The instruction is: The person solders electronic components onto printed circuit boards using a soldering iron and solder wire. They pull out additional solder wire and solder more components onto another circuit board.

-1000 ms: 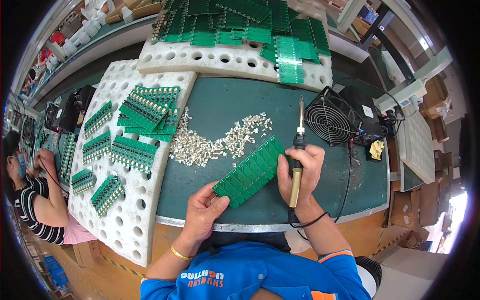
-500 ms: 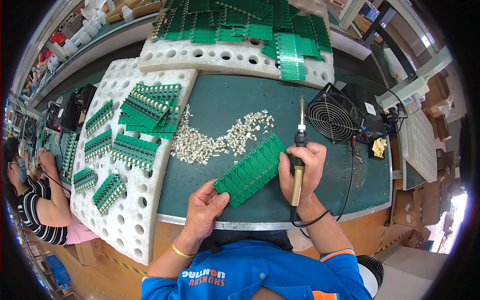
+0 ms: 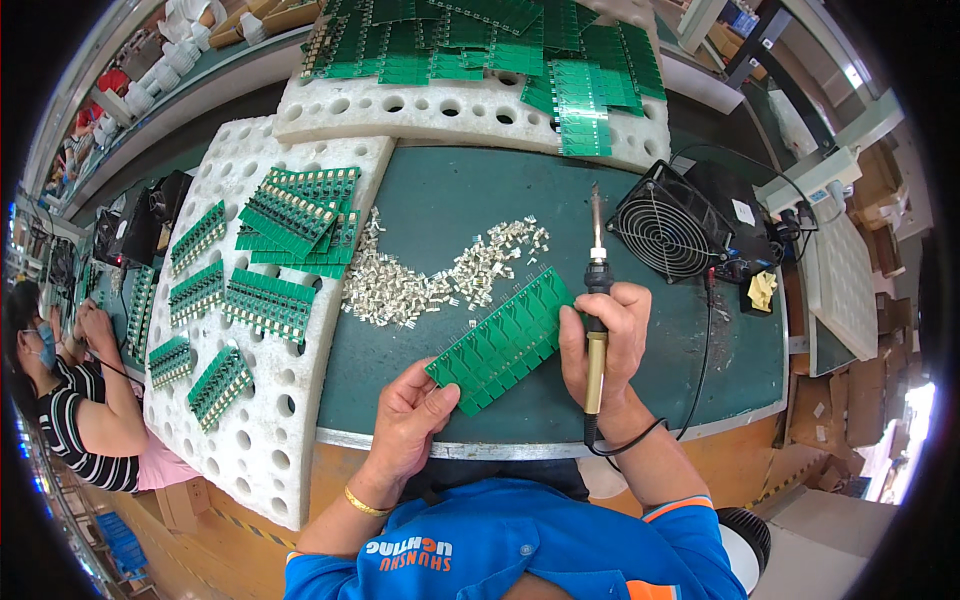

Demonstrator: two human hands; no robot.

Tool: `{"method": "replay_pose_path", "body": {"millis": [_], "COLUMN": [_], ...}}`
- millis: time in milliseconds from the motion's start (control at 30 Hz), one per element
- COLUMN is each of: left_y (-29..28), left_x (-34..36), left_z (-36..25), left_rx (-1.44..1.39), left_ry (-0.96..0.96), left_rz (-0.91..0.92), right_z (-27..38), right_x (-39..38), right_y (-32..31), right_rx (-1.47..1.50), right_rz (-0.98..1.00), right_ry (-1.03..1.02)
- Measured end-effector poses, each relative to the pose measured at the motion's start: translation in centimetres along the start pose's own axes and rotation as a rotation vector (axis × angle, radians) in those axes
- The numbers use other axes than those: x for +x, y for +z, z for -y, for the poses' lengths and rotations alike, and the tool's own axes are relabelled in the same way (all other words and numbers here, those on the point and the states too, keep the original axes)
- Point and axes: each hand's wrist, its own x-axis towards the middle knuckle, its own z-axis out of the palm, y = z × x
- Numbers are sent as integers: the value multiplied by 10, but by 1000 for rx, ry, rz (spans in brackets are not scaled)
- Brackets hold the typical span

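My left hand [image 3: 412,412] pinches the lower left corner of a long green circuit board panel [image 3: 497,345], thumb on top. The panel is tilted, its right end higher. In my right hand [image 3: 618,335] is a soldering iron [image 3: 597,270], held upright with its metal tip pointing away from me. My right thumb is beside the panel's right end; whether it touches cannot be made out. Just beyond the panel, small whitish connectors [image 3: 395,290] lie in a loose pile on the green work mat [image 3: 480,185].
A white foam board [image 3: 265,400] at left carries green boards with mounted parts [image 3: 270,300]. Another foam board [image 3: 400,115] at the back holds stacked green panels [image 3: 580,105]. A black fan [image 3: 668,222] stands right of the iron's tip. At far left sits a co-worker [image 3: 95,420].
Both hands keep their grips, and the panel and soldering iron are almost where they were. The view has shifted very slightly.
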Motion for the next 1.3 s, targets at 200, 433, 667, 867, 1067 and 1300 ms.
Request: {"method": "replay_pose_path", "body": {"millis": [200,433,667,867,1067,1300], "left_y": [3,14,28,28,18,18], "left_x": [1,3,6,3,1,-1], "left_z": [1,8,6,13,8,-2], "left_rx": [-8,-80,-136,-162,-139,13], "left_ry": [4,3,-31,-59,-54,-21], "left_rz": [3,6,-16,73,51,-11], "right_z": [-2,1,-3,-2,-4,-2], "right_x": [4,4,-1,-2,-3,-8], "right_y": [0,-1,-2,2,2,2], "right_rx": [126,134,81,156,264,449], "right_rz": [90,127,100,78,116,82], "right_ry": [-66,-66,131,136,239,262]}}
